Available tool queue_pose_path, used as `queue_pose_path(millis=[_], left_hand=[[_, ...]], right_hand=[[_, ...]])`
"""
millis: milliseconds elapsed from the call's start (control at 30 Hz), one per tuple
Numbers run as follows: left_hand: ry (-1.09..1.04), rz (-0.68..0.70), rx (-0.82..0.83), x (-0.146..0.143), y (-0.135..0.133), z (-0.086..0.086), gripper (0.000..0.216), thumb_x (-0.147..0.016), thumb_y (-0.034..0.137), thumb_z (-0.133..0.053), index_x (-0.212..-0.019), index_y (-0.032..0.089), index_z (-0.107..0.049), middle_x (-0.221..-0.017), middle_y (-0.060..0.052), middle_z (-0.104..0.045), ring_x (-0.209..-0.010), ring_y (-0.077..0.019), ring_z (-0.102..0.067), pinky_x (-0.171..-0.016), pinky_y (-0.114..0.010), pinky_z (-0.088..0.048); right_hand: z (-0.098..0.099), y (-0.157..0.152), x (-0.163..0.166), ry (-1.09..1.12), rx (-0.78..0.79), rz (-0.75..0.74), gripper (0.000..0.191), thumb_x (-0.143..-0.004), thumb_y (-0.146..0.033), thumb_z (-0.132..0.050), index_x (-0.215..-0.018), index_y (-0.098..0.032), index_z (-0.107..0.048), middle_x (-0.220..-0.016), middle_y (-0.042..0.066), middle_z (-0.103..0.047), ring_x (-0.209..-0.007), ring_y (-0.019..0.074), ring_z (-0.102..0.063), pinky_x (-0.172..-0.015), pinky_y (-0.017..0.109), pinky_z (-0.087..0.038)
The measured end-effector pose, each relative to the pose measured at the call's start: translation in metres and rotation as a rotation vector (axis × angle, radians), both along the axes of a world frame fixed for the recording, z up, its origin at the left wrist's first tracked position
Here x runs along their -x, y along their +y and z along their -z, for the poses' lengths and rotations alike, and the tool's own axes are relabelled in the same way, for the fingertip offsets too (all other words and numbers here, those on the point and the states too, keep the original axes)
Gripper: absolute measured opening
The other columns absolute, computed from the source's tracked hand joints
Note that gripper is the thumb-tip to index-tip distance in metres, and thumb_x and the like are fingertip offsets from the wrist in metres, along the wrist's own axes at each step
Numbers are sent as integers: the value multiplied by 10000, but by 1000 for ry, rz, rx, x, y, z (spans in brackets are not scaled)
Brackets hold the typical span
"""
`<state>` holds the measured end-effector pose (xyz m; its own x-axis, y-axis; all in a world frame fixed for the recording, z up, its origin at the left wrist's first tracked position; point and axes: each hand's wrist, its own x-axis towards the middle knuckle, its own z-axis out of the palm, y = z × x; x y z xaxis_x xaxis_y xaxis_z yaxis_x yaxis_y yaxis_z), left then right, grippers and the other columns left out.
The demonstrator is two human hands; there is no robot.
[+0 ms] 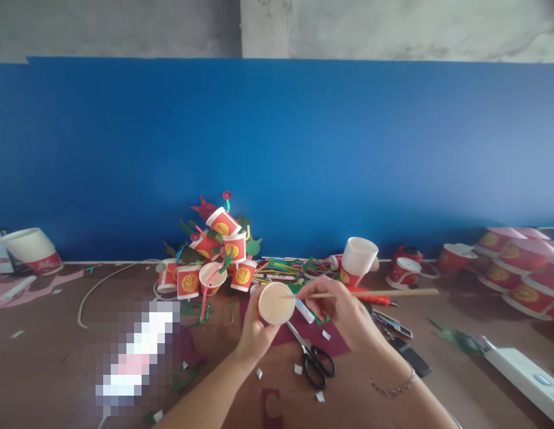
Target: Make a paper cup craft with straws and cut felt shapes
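Note:
My left hand (256, 333) is wrapped round a paper cup (275, 310), whose pale round end faces me. I cannot tell whether that end is the mouth or the base. In my right hand (333, 307) is a thin wooden stick (393, 292), pinched near its left part; its left tip lies over the middle of the cup's round end. Just below the hands, scissors (311, 353) with black handles rest on dark red paper (342, 342). A white glue-stick-like tube (305, 311) lies between the cup and my right hand.
Behind stands a pile of decorated red paper cups (235, 247) against the blue partition (277, 149). Colourful straws (285, 268) lie beside it. Stacked white cups (359, 256), a box cutter (395, 325) and a white box (522, 372) are to the right. A blurred-out bright object (138, 354) lies left.

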<state>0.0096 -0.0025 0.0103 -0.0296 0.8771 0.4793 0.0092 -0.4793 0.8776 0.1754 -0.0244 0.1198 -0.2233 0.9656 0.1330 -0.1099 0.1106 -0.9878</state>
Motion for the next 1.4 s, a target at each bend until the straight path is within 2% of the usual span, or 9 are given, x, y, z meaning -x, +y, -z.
queue_pose_path(millis=[67,133,233,367,633,1167,1400], left_hand=[[3,8,-1,0,-1,-1,556,-698,239,-715,-1204,212,-486,-1180,-103,-605,-1091,-267,-585,-950,-404,-448],[8,14,-2,0,-1,-2,553,-701,242,-713,-1205,210,-487,-1181,-102,-602,-1096,-266,-579,-961,-409,-440],[16,16,-17,0,-2,-3,558,-710,238,-706,-1218,211,-476,-1202,-102,-589,-1115,-261,-564,-979,-413,-427],[20,8,-41,0,-2,-1,559,-716,229,-702,-1225,211,-472,-1216,-98,-580,-1140,-260,-547,-988,-414,-424],[40,-1,-74,2,-3,-2,549,-730,223,-696,-1233,212,-475,-1216,-104,-575,-1136,-265,-544,-989,-426,-417],[12,17,-34,1,-3,-1,591,-718,230,-702,-1249,212,-442,-1226,-109,-573,-1139,-264,-552,-980,-414,-428],[18,33,-37,0,-4,-6,450,-720,226,-701,-1130,203,-518,-1088,-79,-620,-1043,-249,-587,-923,-407,-465]], right_hand=[[2,-2,3,-215,-82,54,390,-895,-442,-412,-734,-156,-622,-503,-47,-374,-487,100,-341,-460,226,-283],[3,-3,6,-323,-123,130,344,-843,-465,-508,-674,-170,-558,-506,-62,-351,-472,87,-305,-438,220,-234],[2,-5,7,-335,-171,270,418,-832,-521,-520,-588,-184,-475,-474,-66,-334,-444,79,-286,-415,220,-204],[2,-11,10,-327,-253,386,510,-899,-543,-414,-538,-187,-471,-406,-54,-350,-398,84,-323,-409,222,-255],[12,-15,11,-401,-414,385,504,-943,-496,-366,-566,-186,-494,-388,-48,-380,-362,81,-347,-381,212,-283],[18,-12,11,-421,-418,374,484,-953,-452,-370,-568,-184,-490,-385,-53,-379,-348,72,-337,-368,206,-264],[17,-14,13,-479,-480,358,485,-965,-434,-332,-572,-191,-481,-407,-45,-378,-381,86,-348,-398,220,-281]])
